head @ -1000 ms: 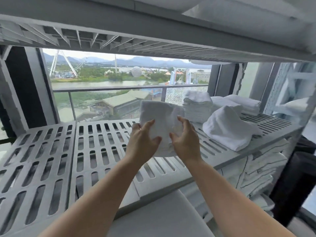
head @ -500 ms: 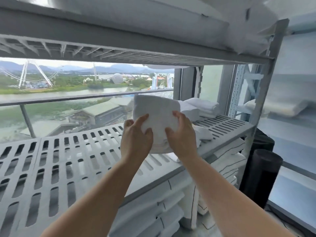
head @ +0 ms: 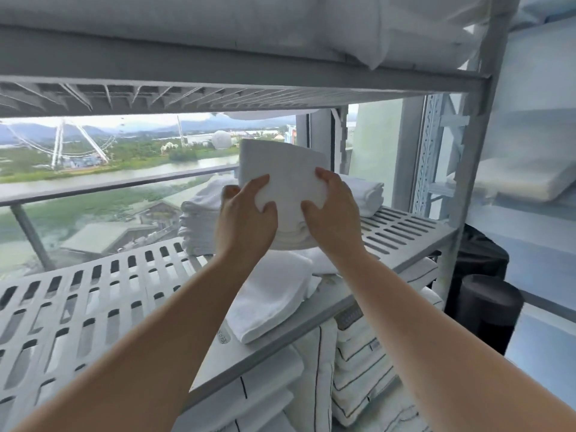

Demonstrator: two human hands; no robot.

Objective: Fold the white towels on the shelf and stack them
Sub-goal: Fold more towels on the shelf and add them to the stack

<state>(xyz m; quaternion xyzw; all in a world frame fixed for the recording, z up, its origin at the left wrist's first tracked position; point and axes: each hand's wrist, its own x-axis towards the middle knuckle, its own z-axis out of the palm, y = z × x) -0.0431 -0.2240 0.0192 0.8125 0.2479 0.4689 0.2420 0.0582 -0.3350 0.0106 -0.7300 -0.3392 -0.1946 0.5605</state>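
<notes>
Folded white towel (head: 280, 169) is being held upright over the shelf (head: 405, 226), just beside the towel stack (head: 199, 226), left hand (head: 246, 219) and right hand (head: 330, 219) fingers pinching its lower edge; soft, light, probably needing support beneath.

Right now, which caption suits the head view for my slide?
Left hand and right hand hold a folded towel over the slatted shelf near stacked towels.

Bright window (head: 124, 182) backlight; soft blur; edges warped.

Black cylinders (head: 486, 310), possibly bins, right; window (head: 93, 194) behind.
</notes>
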